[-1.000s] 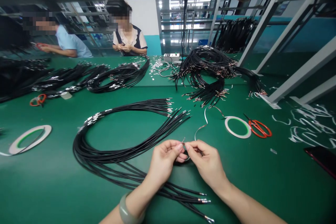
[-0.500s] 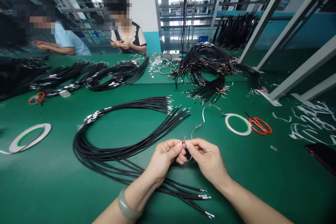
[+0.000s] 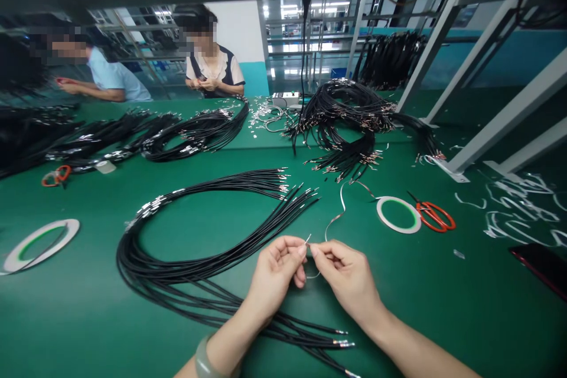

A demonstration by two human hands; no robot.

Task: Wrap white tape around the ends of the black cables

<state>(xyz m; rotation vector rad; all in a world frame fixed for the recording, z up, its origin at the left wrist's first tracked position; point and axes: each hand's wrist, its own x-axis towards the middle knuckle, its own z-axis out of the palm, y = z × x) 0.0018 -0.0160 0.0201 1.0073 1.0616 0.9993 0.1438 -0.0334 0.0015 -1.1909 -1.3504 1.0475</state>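
In the middle of the bench my left hand [image 3: 279, 266] is closed in a pinch, with a small pale wire tip [image 3: 308, 238] rising from its fingertips. It looks like the end of a thin cable; the rest is hidden in the hand. My right hand [image 3: 343, 266] pinches close against it, thumb and forefinger on a narrow pale tape strip [image 3: 326, 233]. That strip runs from a flat white reel [image 3: 398, 214] with a green centre, passes behind the right hand and loops below the fingers. A bundle of black cables [image 3: 177, 269] curves left of my hands and passes under my left forearm.
Orange-handled scissors [image 3: 436, 217] lie beside the reel. Another reel [image 3: 42, 246] lies far left, near a second pair of scissors [image 3: 56, 176]. Cable heaps [image 3: 345, 106] line the back; metal posts [image 3: 509, 115], white scraps [image 3: 522, 207] and a dark flat device [image 3: 538, 269] are right. Two people work opposite.
The view has tilted up slightly, so the scene sits lower. My hands remain pinched together; the pale tip now leans right and shows more clearly between the fingertips.
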